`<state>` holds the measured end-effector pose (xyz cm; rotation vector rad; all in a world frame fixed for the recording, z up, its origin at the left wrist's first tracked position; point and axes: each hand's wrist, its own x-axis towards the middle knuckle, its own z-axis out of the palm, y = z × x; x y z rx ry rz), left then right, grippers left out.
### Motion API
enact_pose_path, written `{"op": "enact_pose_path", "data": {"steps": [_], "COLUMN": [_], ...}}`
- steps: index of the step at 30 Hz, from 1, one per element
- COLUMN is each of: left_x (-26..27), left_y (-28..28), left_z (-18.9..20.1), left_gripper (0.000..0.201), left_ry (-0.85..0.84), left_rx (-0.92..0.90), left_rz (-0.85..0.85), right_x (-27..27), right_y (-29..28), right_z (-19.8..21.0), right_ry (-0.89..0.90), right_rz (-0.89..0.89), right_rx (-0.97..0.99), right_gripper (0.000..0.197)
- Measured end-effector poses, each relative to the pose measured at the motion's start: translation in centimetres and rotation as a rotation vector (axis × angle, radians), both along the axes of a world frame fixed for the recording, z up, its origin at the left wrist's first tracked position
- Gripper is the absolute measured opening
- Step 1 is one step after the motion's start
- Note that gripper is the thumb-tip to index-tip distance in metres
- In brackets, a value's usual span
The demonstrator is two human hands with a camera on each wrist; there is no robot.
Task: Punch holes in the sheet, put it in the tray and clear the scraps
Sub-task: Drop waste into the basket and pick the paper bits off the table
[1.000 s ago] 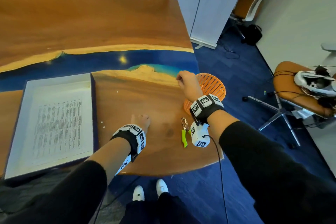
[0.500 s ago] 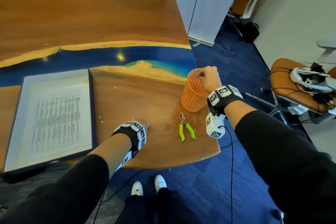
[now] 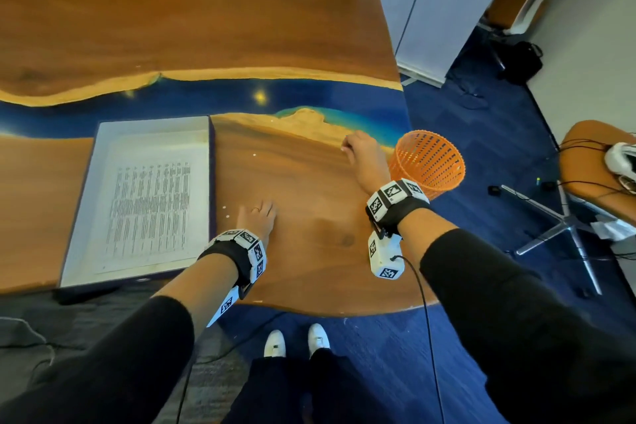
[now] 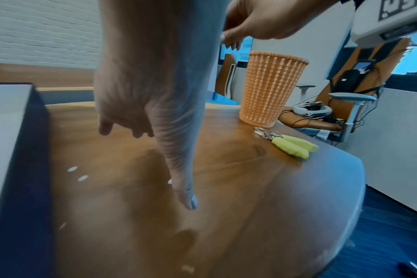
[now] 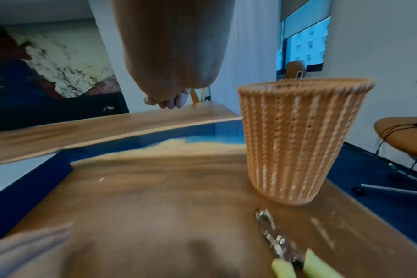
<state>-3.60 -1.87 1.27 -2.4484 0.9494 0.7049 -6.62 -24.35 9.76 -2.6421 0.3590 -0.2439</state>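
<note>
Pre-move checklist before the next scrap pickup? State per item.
1. Sheet in tray: ok.
2. Basket upright on the table, beside the right hand: ok.
3. Scraps cleared: not ok, white dots lie on the wood next to the tray.
4. Right hand holding a scrap: cannot tell, its fingertips are bunched and hidden.
5. Left hand free: ok, nothing seen in it, and it is beside the scraps.
6. Punch out of the way: ok, it lies near the table edge by the basket.
</note>
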Motion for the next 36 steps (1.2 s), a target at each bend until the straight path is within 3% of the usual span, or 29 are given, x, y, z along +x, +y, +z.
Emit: {"op": "enact_pose_path", "data": {"steps": [4, 8, 13, 19, 36], "left_x": [0.3, 0.2, -0.6, -0.9, -0.3], "left_y": [2.3, 3.5, 3.8, 4.0, 3.8], "left_z": [-0.8, -2.2, -3.6, -3.8, -3.6], "left_gripper": [0.133, 0.132, 0.129, 0.131, 0.138], "left_ry": [-0.012, 0.031, 0.043, 0.067, 0.102], "left_rx": [0.012, -0.053, -0.103, -0.155, -0.168], "left_rz": [0.046, 0.093, 0.12, 0.161, 0.169], "right_x": [0.3, 0.3, -1.2, -0.9, -1.0], "right_y": [4.7, 8.8, 11.8, 13.2, 14.2], "right_z": [-4.2, -7.9, -11.0, -11.9, -13.3], "right_ry": [0.153, 0.367, 0.463, 0.455, 0.403], "right_rz": [0.086, 0.214, 0.223, 0.296, 0.425], "right_rx": [0.048, 0.133, 0.211, 0.233, 0.07], "right_gripper": [0.016, 0.019, 0.014, 0.013, 0.008]}}
